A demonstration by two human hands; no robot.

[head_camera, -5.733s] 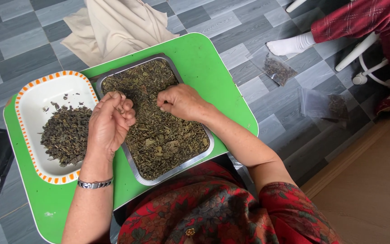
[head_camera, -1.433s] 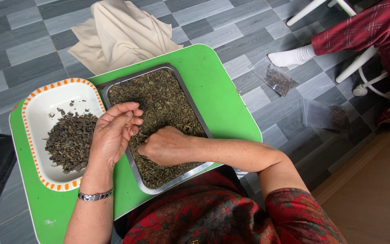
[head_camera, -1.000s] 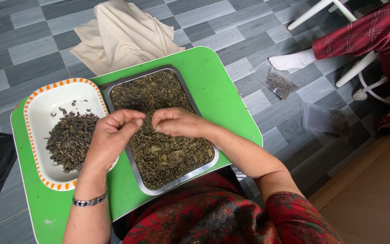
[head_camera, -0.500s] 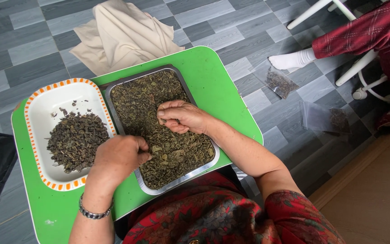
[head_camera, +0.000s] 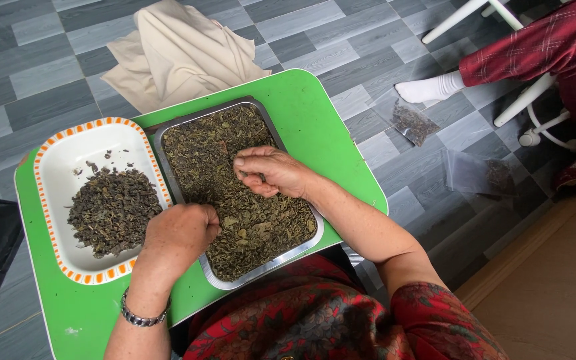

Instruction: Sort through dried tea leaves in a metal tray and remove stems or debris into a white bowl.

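Half a second before, the left hand (head_camera: 180,235) had hovered at the metal tray's (head_camera: 188,127) near-left edge; by this moment it had settled lower on the rim, knuckles up, its fingers curled under so that whether they gripped any leaf could not be told. The right hand (head_camera: 271,172) had shifted slightly toward the tray's middle, its fingers (head_camera: 248,162) drawn together in a loose pinch over the dried green leaves (head_camera: 248,227), touching them; what lay between the fingertips was too small to make out.

The metal tray, rectangular and shallow, lay under both hands and was spread nearly full with the loose dried leaves. Just left of the left hand's fingers stood a white rectangular dish (head_camera: 68,153) with an orange-patterned rim, holding a darker heap of sorted leaves (head_camera: 113,210) at its near end, with a few scraps scattered beyond. Both containers sat side by side, touching, on the green table (head_camera: 315,113).

Well to the right of the right hand's fingers, on the grey tiled floor (head_camera: 28,73), lay a small clear plastic bag (head_camera: 411,123) with dark leaf inside, and nearer, a second clear bag (head_camera: 478,175), flatter. Beyond the tray, a crumpled beige cloth (head_camera: 181,50) lay on the floor.
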